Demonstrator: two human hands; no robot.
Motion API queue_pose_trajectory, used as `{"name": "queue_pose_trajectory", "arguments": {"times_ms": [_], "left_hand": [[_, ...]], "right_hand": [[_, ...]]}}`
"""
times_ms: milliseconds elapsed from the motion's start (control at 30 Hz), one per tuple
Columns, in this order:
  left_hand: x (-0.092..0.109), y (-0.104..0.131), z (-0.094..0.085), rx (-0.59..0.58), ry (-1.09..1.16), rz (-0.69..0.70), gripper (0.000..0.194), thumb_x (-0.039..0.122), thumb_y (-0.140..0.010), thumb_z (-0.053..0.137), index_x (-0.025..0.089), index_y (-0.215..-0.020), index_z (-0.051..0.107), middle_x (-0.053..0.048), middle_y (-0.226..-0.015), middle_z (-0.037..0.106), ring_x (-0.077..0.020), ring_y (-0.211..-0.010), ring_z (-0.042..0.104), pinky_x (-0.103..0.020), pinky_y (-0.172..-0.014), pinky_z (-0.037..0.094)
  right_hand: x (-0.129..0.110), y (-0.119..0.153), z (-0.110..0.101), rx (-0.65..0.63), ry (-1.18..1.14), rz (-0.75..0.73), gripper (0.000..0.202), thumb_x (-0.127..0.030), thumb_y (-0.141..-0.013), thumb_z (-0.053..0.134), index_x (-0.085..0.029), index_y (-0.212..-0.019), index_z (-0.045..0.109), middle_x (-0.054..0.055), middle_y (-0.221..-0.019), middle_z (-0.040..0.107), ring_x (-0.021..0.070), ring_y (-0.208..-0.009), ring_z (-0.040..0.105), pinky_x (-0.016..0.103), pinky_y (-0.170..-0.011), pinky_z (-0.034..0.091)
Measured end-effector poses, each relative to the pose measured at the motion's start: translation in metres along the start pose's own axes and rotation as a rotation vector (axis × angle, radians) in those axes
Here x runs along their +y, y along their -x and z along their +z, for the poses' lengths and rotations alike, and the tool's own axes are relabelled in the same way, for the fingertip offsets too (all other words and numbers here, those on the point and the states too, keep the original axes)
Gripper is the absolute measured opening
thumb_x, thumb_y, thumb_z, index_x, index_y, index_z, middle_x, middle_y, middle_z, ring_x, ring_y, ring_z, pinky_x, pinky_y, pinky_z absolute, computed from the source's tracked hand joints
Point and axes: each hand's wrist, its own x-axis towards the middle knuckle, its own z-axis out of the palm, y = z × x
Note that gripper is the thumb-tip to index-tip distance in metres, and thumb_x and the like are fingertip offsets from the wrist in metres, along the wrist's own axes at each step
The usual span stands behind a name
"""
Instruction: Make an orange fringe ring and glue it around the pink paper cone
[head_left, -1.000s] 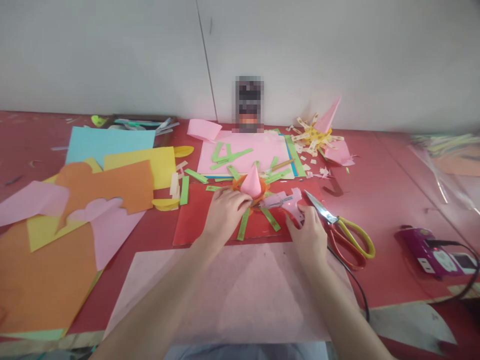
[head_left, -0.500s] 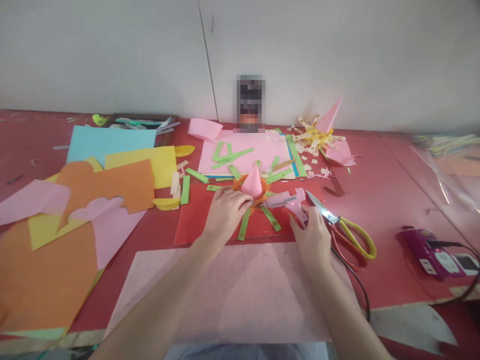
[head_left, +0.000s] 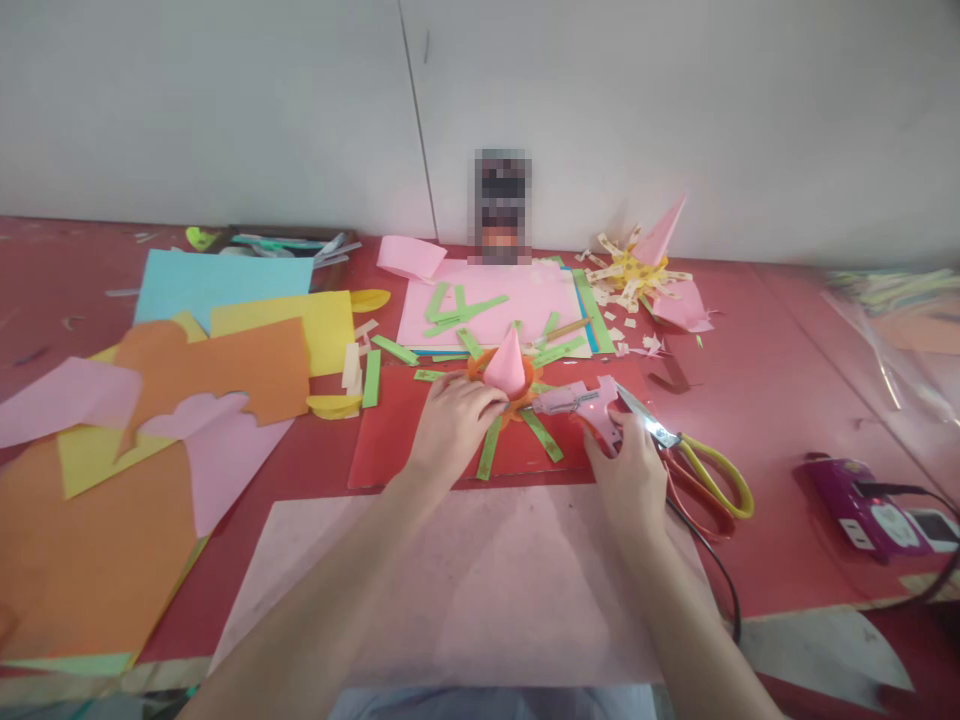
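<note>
A pink paper cone (head_left: 506, 366) stands in an orange paper ring with green strips (head_left: 541, 437) spreading out round it, on a red sheet (head_left: 394, 440). My left hand (head_left: 454, 418) is closed at the cone's near left base, its fingertips on the paper craft; the exact grip is partly hidden. In my right hand (head_left: 628, 465) is a pink hot glue gun (head_left: 592, 403), lying on its side with the nozzle pointing left, close to the orange ring. Scissors (head_left: 697, 470) with yellow and red handles lie just right of that hand, blades partly behind it.
Coloured paper sheets (head_left: 240, 370) cover the left side. A second cone craft (head_left: 641, 260) stands at the back right among paper scraps. A purple power socket (head_left: 862, 510) with a cable sits at right. Pink sheets with loose green strips (head_left: 457, 312) lie behind the craft.
The glue gun's nozzle has drawn back slightly to the right from the orange ring. My left hand stays at the cone's base.
</note>
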Motion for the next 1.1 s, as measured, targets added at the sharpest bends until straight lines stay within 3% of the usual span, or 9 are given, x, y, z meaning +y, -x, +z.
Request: {"name": "queue_pose_trajectory", "arguments": {"times_ms": [567, 1100], "left_hand": [[0.005, 0.0, -0.002, -0.022, -0.009, 0.024, 0.011, 0.024, -0.081, 0.051, 0.023, -0.082, 0.062, 0.003, -0.076, 0.068, -0.015, -0.073, 0.057, -0.037, -0.086, 0.033], [0.008, -0.003, 0.002, -0.048, -0.002, 0.035, 0.015, 0.023, -0.083, 0.048, 0.022, -0.078, 0.063, 0.003, -0.075, 0.068, -0.0147, -0.069, 0.056, -0.035, -0.082, 0.036]], "right_hand": [[0.001, -0.006, -0.004, 0.024, -0.037, 0.136, 0.038, -0.048, -0.068, 0.05, -0.021, -0.095, 0.05, 0.006, -0.091, 0.06, 0.0198, -0.073, 0.053, 0.028, -0.058, 0.036], [0.001, -0.007, -0.005, 0.0, -0.047, 0.137, 0.038, -0.048, -0.068, 0.049, -0.021, -0.095, 0.05, 0.006, -0.092, 0.061, 0.0197, -0.075, 0.054, 0.028, -0.059, 0.037]]}}
